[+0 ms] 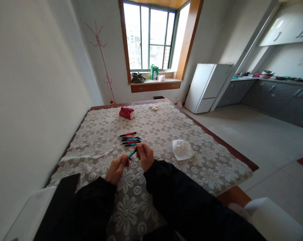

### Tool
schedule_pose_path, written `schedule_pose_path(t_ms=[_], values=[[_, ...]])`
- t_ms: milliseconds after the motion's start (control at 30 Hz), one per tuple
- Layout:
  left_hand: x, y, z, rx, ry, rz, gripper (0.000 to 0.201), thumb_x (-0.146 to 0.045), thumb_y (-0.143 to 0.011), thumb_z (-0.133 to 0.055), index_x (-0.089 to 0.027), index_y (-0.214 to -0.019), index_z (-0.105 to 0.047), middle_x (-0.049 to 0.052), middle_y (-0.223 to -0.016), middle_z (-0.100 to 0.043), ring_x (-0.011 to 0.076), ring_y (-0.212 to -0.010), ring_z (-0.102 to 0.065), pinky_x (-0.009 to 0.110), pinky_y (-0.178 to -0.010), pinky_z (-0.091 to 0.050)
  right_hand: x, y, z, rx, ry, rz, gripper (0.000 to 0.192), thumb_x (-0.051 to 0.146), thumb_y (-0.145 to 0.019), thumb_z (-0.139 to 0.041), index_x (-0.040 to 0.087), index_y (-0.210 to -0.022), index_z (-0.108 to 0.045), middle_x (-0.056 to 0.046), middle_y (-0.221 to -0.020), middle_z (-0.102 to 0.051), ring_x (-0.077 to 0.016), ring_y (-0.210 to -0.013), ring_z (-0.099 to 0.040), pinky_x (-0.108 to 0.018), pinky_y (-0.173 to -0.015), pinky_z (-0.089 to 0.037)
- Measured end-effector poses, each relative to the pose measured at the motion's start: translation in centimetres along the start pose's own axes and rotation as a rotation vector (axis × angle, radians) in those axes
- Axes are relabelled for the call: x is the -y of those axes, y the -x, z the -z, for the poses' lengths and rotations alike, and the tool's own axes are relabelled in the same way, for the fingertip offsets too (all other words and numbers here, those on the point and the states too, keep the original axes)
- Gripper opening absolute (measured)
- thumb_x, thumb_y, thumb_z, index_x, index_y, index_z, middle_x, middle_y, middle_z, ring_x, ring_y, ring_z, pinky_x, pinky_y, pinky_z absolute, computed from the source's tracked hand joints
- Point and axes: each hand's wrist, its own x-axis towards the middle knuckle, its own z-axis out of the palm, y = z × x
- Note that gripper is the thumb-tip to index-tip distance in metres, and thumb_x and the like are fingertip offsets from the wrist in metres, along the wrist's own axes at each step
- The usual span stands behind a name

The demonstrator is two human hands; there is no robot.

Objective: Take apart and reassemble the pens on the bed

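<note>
A blue pen with a dark end (132, 154) is held between both hands above the floral tablecloth (126, 180). The fingers of my left hand (117, 168) are closed around its lower end. My right hand (145, 155) pinches the dark upper end. Just beyond the hands lie several red, blue and black pens (130, 139), roughly side by side on the cloth. Whether the held pen is a ballpoint or a mechanical pencil is too small to tell. A crumpled white tissue (182, 149) rests to the right of my right hand.
Farther back on the table are a red tissue pack (127, 112) and a small pale scrap (153, 107). A black flat object (63, 190) lies at the near left by the wall. Beyond stand a pink coat rack (102, 57) and a white fridge (204, 87).
</note>
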Motion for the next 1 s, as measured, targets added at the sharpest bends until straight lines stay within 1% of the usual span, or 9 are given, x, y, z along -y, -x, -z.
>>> schedule_pose_path(t_ms=[67, 200, 267, 333, 467, 633, 800, 900, 1000], values=[[0.2, -0.1, 0.0, 0.079, 0.088, 0.055, 0.045, -0.047, -0.095, -0.033, -0.014, -0.083, -0.060, 0.001, -0.060, -0.056, 0.0120, -0.056, -0.049, 0.023, -0.056, -0.039, -0.6, -0.7, 0.3, -0.045, -0.120, -0.072, 0.042, 0.055, -0.091, -0.043, 0.017, -0.082, -0.059, 0.004, -0.055, -0.045, -0.0075, -0.042, -0.040, -0.019, -0.037, -0.032], [0.2, -0.2, -0.1, 0.119, 0.088, 0.072, 0.035, -0.046, -0.089, -0.048, -0.014, -0.084, -0.062, 0.001, -0.063, -0.062, 0.0124, -0.058, -0.055, 0.022, -0.055, -0.041, -1.1, -1.1, 0.5, 0.113, -0.164, -0.078, 0.047, 0.062, -0.087, -0.046, 0.017, -0.079, -0.058, -0.001, -0.073, -0.054, -0.0073, -0.048, -0.047, -0.020, -0.039, -0.039], [0.2, -0.2, -0.1, 0.080, -0.015, 0.038, 0.031, -0.044, -0.088, -0.052, -0.015, -0.085, -0.065, 0.002, -0.066, -0.066, 0.0137, -0.060, -0.059, 0.023, -0.058, -0.043, -1.2, -1.0, 0.4, 0.137, -0.112, -0.051, 0.046, 0.060, -0.088, -0.047, 0.017, -0.075, -0.059, -0.002, -0.076, -0.056, -0.0076, -0.052, -0.049, -0.021, -0.045, -0.043], [0.3, -0.1, 0.0, -0.012, -0.147, -0.008, 0.029, -0.042, -0.087, -0.055, -0.017, -0.085, -0.068, 0.003, -0.071, -0.070, 0.0142, -0.061, -0.060, 0.024, -0.062, -0.045, -1.4, -0.8, 0.3, 0.075, -0.088, -0.056, 0.046, 0.058, -0.088, -0.047, 0.016, -0.073, -0.059, -0.002, -0.074, -0.057, -0.0082, -0.053, -0.050, -0.021, -0.049, -0.045], [0.5, 0.0, 0.1, -0.141, -0.275, -0.064, 0.026, -0.041, -0.081, -0.063, -0.017, -0.085, -0.071, 0.004, -0.073, -0.072, 0.0141, -0.060, -0.060, 0.024, -0.062, -0.048, -2.1, -1.1, 0.1, 0.034, -0.263, -0.197, 0.047, 0.063, -0.084, -0.051, 0.017, -0.077, -0.058, -0.002, -0.070, -0.058, -0.0098, -0.051, -0.053, -0.022, -0.044, -0.047], [0.1, 0.4, 0.1, -0.033, -0.158, -0.192, 0.043, -0.034, -0.085, -0.061, -0.020, -0.125, -0.058, 0.006, -0.094, -0.074, 0.0149, -0.074, -0.066, 0.029, -0.078, -0.052, -2.5, -2.0, 0.5, 0.013, -0.484, -0.345, 0.047, 0.064, -0.075, -0.062, 0.018, -0.076, -0.054, 0.000, -0.065, -0.059, -0.0096, -0.048, -0.052, -0.020, -0.038, -0.044], [0.4, 0.6, 0.0, -0.004, -0.079, -0.193, 0.037, -0.033, -0.084, -0.063, -0.021, -0.119, -0.060, 0.006, -0.093, -0.075, 0.0183, -0.082, -0.070, 0.032, -0.082, -0.053, -2.8, -1.8, 0.6, 0.090, -0.550, -0.420, 0.046, 0.062, -0.073, -0.066, 0.017, -0.077, -0.054, 0.000, -0.063, -0.060, -0.0106, -0.049, -0.054, -0.020, -0.038, -0.044], [0.9, 0.5, -0.1, -0.021, -0.106, -0.167, 0.031, -0.036, -0.083, -0.065, -0.021, -0.109, -0.062, 0.004, -0.089, -0.075, 0.0167, -0.076, -0.069, 0.031, -0.078, -0.053, -2.9, -1.7, 0.2, 0.146, -0.531, -0.422, 0.042, 0.053, -0.074, -0.069, 0.018, -0.093, -0.056, 0.001, -0.065, -0.061, -0.0117, -0.053, -0.058, -0.020, -0.042, -0.047], [0.9, 0.4, -0.1, -0.030, -0.145, -0.166, 0.038, -0.037, -0.082, -0.065, -0.021, -0.116, -0.057, 0.004, -0.093, -0.074, 0.0135, -0.070, -0.065, 0.028, -0.074, -0.051, -1.9, -1.7, -0.2, 0.128, -0.460, -0.342, 0.065, 0.040, -0.070, -0.076, 0.024, -0.123, -0.042, 0.003, -0.072, -0.064, -0.0114, -0.055, -0.058, -0.021, -0.045, -0.049]])
